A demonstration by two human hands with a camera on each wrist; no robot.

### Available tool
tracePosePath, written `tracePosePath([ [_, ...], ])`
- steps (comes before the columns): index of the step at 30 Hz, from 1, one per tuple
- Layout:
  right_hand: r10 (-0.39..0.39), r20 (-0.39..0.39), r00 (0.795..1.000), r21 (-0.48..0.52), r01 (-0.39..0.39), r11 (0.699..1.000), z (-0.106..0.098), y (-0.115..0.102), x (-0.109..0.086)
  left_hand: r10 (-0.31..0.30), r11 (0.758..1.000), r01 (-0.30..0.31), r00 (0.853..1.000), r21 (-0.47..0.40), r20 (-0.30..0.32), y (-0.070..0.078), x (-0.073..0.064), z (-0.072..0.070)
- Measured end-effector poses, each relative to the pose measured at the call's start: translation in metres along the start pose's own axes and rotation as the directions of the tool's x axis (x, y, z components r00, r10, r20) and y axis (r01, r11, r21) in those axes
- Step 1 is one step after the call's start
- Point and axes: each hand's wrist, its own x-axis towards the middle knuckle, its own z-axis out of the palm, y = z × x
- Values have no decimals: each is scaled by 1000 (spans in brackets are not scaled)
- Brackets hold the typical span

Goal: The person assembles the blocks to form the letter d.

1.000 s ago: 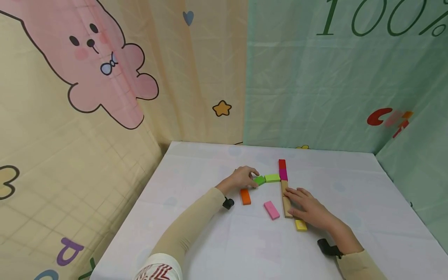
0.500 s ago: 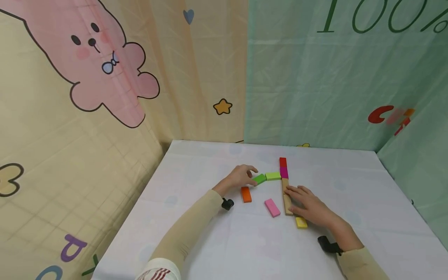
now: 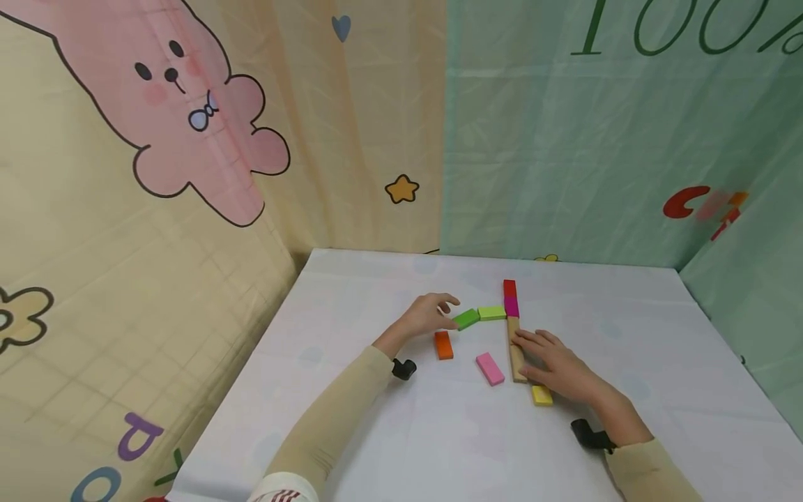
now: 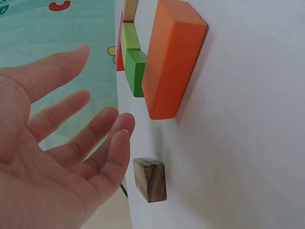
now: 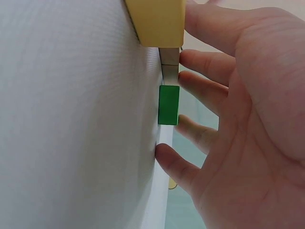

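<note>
My left hand (image 3: 428,315) hovers with loosely bent fingers just left of a green block (image 3: 466,319); nothing is in its grasp. That block lies at an angle beside a lime green block (image 3: 492,314), whose other end meets a line of blocks: red (image 3: 509,288), magenta (image 3: 511,307) and plain wood (image 3: 516,359). My right hand (image 3: 558,366) lies along the right side of the wooden part, fingers spread. In the right wrist view its fingertips are at the wooden blocks (image 5: 169,64) and another green block (image 5: 168,105), which the hand hides from the head view.
An orange block (image 3: 443,345) and a pink block (image 3: 490,369) lie loose on the white table (image 3: 439,432). Near the right wrist is a yellow block (image 3: 542,396). The left wrist view shows a dark-grained wooden block (image 4: 150,180) by the left hand. Printed curtains stand behind.
My left hand has drawn back a little to the left, showing more of the green block. The right hand stays at the wooden blocks. The head view has shifted slightly.
</note>
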Motion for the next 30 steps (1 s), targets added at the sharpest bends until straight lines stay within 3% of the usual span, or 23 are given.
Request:
tracePosePath([
  [8,5,8,1000,-9,-5,1000,-4,0,4,35,998,-37,999,-52,-38,-4,-16,-2],
  [20,20,7,1000,-3,-20,1000,-4,1,4,-51,995,44,996,-92,-76,-17,-37,10],
  [30,17,4,1000,11,-17,1000,-1,0,1,-19,998,13,995,-59,-99,-28,-49,21],
])
